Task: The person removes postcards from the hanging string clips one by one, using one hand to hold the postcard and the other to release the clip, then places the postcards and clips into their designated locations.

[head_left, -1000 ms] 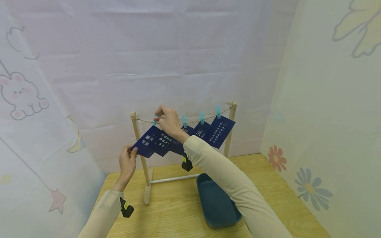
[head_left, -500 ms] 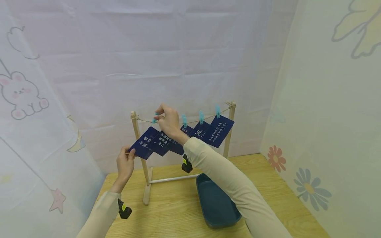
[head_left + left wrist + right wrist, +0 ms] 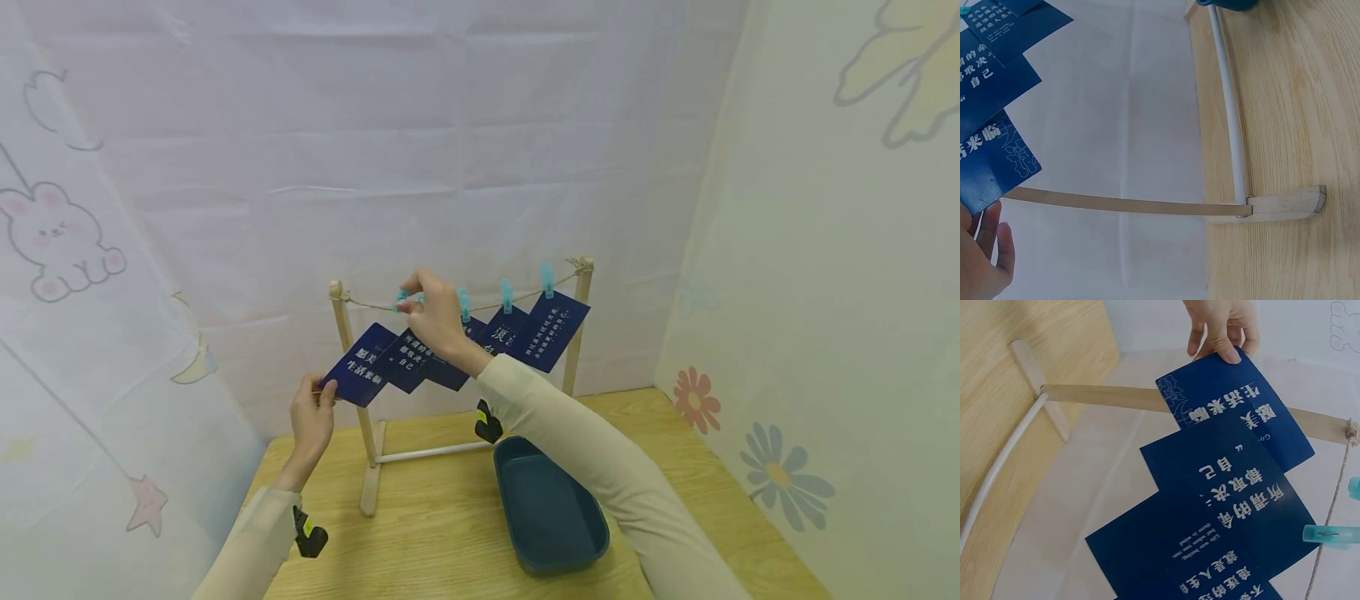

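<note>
My left hand [image 3: 311, 421] pinches the lower left corner of a dark blue card [image 3: 358, 367] printed with white characters. In the right wrist view, this leftmost card's upper corner bears no clip. A teal clothespin [image 3: 401, 298] is between the thumb and fingers of my right hand [image 3: 435, 321], at the height of the twine [image 3: 367, 305]; only its edge shows in the right wrist view. Several more blue cards [image 3: 551, 332] overlap to the right, hanging from teal clothespins [image 3: 548, 281]. One such clothespin [image 3: 1332, 534] grips the neighbouring card; my right hand partly covers it in the head view.
The twine runs between two wooden posts [image 3: 345, 329], joined low down by a white rod [image 3: 435, 452]. A dark teal tray [image 3: 551, 517] stands on the wooden table [image 3: 420, 533], under my right forearm. Printed cloth walls [image 3: 525, 167] enclose the table.
The clothespin has come off the leftmost card and moved slightly right with my right hand. My left hand has drawn that card a little down and left.
</note>
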A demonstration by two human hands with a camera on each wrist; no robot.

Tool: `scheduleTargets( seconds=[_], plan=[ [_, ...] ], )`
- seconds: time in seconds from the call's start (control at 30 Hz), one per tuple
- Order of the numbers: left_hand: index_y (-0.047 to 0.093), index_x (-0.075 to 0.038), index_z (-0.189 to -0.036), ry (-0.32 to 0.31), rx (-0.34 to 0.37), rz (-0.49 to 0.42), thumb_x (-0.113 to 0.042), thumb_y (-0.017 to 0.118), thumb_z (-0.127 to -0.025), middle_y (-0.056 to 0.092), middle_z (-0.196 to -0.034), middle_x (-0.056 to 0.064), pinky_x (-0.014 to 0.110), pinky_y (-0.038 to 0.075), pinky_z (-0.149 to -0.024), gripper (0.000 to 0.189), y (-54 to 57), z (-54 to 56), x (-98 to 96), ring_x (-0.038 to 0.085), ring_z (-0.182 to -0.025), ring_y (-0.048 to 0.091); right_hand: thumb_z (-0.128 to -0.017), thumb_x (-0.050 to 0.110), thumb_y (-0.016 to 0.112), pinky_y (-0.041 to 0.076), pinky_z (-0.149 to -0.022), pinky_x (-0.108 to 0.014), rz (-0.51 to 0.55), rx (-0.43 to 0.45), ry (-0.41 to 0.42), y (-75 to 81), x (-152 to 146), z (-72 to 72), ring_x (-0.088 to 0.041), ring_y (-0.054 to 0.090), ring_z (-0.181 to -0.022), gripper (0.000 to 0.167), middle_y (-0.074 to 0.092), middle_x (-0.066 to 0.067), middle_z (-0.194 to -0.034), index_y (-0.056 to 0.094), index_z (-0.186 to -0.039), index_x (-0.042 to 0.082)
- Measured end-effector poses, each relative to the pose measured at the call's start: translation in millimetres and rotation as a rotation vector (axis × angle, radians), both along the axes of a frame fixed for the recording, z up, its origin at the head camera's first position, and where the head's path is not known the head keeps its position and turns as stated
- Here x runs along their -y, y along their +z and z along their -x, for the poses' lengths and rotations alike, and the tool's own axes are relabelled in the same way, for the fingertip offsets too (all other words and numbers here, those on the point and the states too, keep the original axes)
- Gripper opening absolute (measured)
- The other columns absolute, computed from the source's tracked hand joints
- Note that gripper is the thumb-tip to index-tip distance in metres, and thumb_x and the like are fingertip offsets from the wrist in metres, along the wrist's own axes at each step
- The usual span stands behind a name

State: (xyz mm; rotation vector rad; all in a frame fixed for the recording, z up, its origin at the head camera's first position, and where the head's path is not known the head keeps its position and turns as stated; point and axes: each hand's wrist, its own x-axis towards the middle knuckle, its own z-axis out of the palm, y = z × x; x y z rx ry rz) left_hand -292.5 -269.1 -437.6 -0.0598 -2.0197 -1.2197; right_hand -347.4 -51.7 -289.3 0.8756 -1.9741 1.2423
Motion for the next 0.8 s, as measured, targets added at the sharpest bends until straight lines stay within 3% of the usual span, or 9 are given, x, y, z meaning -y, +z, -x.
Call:
scheduleTargets(
  seconds=[0.07,0.2,0.37,0.47,0.67,0.8],
  plan=[
    [0.055,0.011,-0.103,0.003,0.003,0.001,0.000,0.056,-0.099,0.063,-0.088,0.026,0.007,0.043,-0.064,0.012,-1.0,-0.5,0.4,0.039,-0.075,0.063,-0.084,-0.010,0.071,0.051,-0.075,-0.028,-0.016,-0.030,0.008,-4.6,-4.3,-0.7,-0.028,0.066,-0.095,0.017,0.069,-0.015,-0.103,0.060,-0.093,0.000],
    [0.055,0.012,-0.102,0.007,0.001,0.000,0.003,0.057,-0.098,0.063,-0.087,0.026,0.008,0.043,-0.064,0.010,-3.5,-2.2,0.8,0.034,-0.072,0.063,-0.086,-0.008,0.070,0.052,-0.080,-0.030,-0.049,-0.063,0.036,-15.3,-12.6,-2.5,-0.028,0.064,-0.099,0.017,0.066,-0.016,-0.107,0.058,-0.097,-0.001],
    [0.055,0.012,-0.102,0.007,0.010,-0.005,0.006,0.057,-0.096,0.063,-0.087,0.027,0.009,0.044,-0.062,0.009,-9.3,-5.6,0.7,0.010,-0.067,0.059,-0.086,-0.011,0.068,0.053,-0.083,-0.033,-0.105,-0.095,0.050,-30.9,-21.5,-9.1,-0.029,0.063,-0.101,0.021,0.063,-0.018,-0.107,0.057,-0.102,-0.003],
    [0.056,0.012,-0.104,0.011,0.021,-0.015,0.006,0.058,-0.096,0.063,-0.087,0.027,0.009,0.044,-0.062,0.010,-13.8,-7.3,1.0,0.003,-0.065,0.057,-0.086,-0.013,0.067,0.053,-0.081,-0.029,-0.142,-0.090,0.058,-39.8,-24.9,-14.1,-0.027,0.063,-0.097,0.024,0.063,-0.017,-0.107,0.057,-0.104,-0.004],
    [0.057,0.011,-0.106,0.024,0.036,0.004,0.006,0.058,-0.096,0.064,-0.088,0.027,0.008,0.043,-0.061,0.012,-23.8,-9.4,4.5,0.030,-0.070,0.065,-0.084,-0.013,0.069,0.050,-0.072,-0.024,-0.190,-0.055,0.096,-53.0,-31.9,-23.3,-0.026,0.063,-0.092,0.026,0.064,-0.015,-0.107,0.056,-0.105,-0.003],
    [0.058,0.010,-0.107,0.018,0.045,0.018,0.006,0.059,-0.095,0.064,-0.087,0.027,0.009,0.043,-0.061,0.012,-32.4,-11.0,7.8,0.028,-0.069,0.065,-0.084,-0.014,0.069,0.048,-0.071,-0.024,-0.226,-0.054,0.115,-62.8,-39.4,-26.0,-0.024,0.061,-0.090,0.025,0.063,-0.017,-0.107,0.056,-0.103,-0.004]
  ],
)
